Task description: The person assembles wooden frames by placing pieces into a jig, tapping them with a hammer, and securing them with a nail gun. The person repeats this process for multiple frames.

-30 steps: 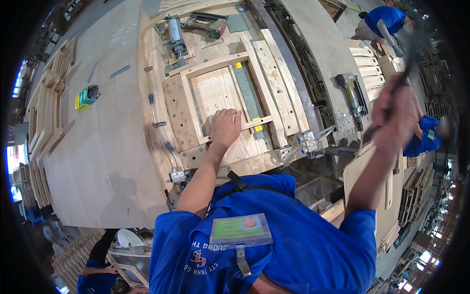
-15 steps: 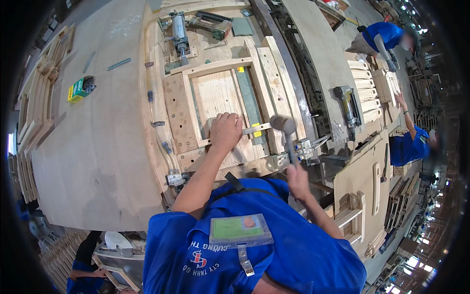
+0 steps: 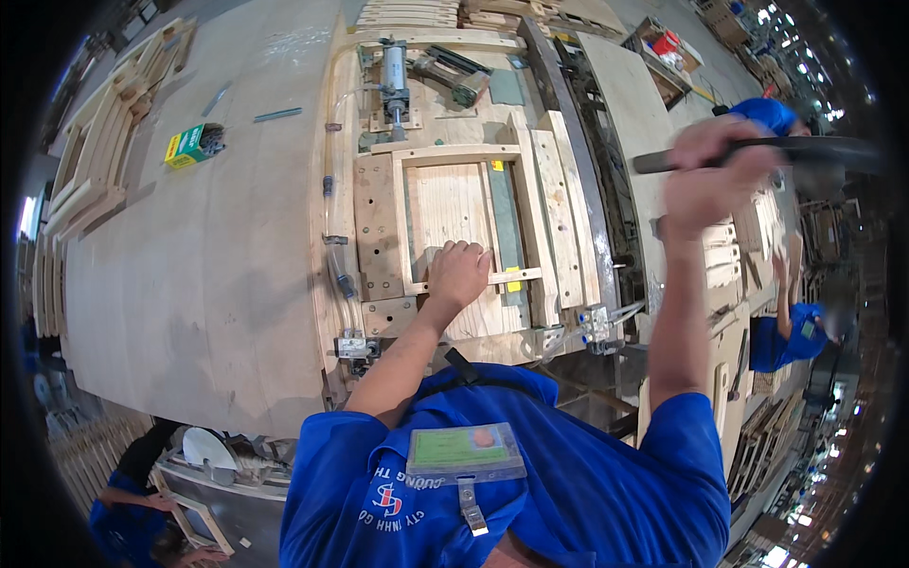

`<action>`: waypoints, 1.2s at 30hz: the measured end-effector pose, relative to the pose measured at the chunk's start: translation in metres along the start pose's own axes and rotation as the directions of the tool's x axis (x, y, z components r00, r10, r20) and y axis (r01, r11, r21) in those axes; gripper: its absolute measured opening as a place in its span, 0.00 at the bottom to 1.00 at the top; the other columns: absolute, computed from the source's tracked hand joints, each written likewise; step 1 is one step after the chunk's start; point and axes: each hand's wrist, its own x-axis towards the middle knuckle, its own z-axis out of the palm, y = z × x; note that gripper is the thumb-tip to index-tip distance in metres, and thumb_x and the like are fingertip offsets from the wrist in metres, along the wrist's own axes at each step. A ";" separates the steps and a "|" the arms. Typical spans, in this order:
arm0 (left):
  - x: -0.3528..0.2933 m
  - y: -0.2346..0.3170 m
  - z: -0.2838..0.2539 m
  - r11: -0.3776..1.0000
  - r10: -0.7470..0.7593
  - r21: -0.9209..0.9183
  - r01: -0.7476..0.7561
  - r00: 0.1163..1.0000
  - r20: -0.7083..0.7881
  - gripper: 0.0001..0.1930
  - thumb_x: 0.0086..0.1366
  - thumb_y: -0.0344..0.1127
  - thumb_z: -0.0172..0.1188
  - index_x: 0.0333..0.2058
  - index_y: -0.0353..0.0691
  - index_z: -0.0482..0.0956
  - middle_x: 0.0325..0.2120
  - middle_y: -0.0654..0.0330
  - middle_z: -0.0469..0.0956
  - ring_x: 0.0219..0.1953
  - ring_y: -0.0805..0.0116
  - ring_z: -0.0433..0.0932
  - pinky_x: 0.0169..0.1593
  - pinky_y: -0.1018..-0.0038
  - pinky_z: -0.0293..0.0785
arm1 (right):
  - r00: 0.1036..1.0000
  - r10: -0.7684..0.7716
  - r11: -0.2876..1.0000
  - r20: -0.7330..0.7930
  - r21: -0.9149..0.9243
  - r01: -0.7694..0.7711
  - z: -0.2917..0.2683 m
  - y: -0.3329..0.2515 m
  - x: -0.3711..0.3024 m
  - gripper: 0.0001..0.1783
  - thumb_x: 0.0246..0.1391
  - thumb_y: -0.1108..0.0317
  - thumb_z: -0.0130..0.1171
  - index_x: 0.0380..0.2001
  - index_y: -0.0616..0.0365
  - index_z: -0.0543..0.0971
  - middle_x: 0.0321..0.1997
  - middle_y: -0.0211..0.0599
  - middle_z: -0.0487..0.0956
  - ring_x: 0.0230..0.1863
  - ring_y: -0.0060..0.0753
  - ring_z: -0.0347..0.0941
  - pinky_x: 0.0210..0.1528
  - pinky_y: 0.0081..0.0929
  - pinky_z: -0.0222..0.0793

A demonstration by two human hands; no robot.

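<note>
My left hand (image 3: pixel 459 275) is closed over the near wooden rail (image 3: pixel 521 275) of a rectangular wooden frame (image 3: pixel 461 153). The frame lies in a jig on the bench, around a pale board (image 3: pixel 453 201) with a green strip (image 3: pixel 508 222) beside it. Up at the right, well away from the frame, my right hand (image 3: pixel 715 180) grips a mallet (image 3: pixel 653 162) by its dark handle. Motion blurs that hand and the mallet, and the mallet's head cannot be made out clearly at the far right.
An air cylinder (image 3: pixel 394 80) and a nail gun (image 3: pixel 453 74) lie beyond the frame. Perforated wooden blocks (image 3: pixel 379 227) flank it. A green-yellow box (image 3: pixel 194 144) stands on the board at left. Co-workers in blue (image 3: pixel 788 338) and stacked wooden parts are at right.
My right hand has swung the mallet up and to the right, away from the rail's right end. My left hand stays on the rail. The whole view has shifted slightly.
</note>
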 end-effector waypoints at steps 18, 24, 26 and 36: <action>0.001 0.007 0.004 0.997 -0.080 0.025 0.080 0.997 0.000 0.14 0.69 0.43 0.63 0.40 0.36 0.85 0.38 0.48 0.85 0.47 0.47 0.81 0.52 0.54 0.78 | 0.979 0.203 0.865 0.027 -0.473 -0.167 0.008 0.105 -0.104 0.19 0.79 0.57 0.48 0.35 0.59 0.72 0.20 0.28 0.67 0.22 0.19 0.65 0.23 0.27 0.60; 0.009 0.008 -0.001 1.000 -0.027 -0.007 0.027 0.999 0.042 0.17 0.72 0.44 0.60 0.43 0.35 0.87 0.40 0.46 0.86 0.49 0.46 0.81 0.55 0.54 0.78 | 0.596 0.803 0.437 -0.015 -0.666 -0.604 -0.035 0.160 -0.179 0.31 0.75 0.42 0.48 0.39 0.63 0.77 0.24 0.40 0.74 0.28 0.44 0.73 0.34 0.44 0.70; 0.001 0.004 -0.003 0.991 -0.111 0.087 0.106 0.992 0.052 0.15 0.70 0.42 0.62 0.40 0.35 0.87 0.36 0.45 0.86 0.44 0.44 0.82 0.52 0.53 0.79 | 0.324 0.946 0.310 0.024 -0.371 -0.875 -0.003 0.106 -0.125 0.25 0.76 0.47 0.51 0.34 0.58 0.76 0.24 0.25 0.71 0.25 0.18 0.66 0.28 0.26 0.65; 0.002 0.013 -0.001 1.000 -0.025 -0.016 0.026 0.999 0.039 0.15 0.73 0.44 0.59 0.40 0.37 0.87 0.37 0.49 0.85 0.44 0.48 0.81 0.53 0.54 0.76 | 0.631 0.716 -0.036 -0.298 -0.919 -0.393 -0.100 0.116 -0.148 0.21 0.69 0.52 0.60 0.55 0.55 0.77 0.46 0.57 0.86 0.49 0.65 0.83 0.53 0.57 0.76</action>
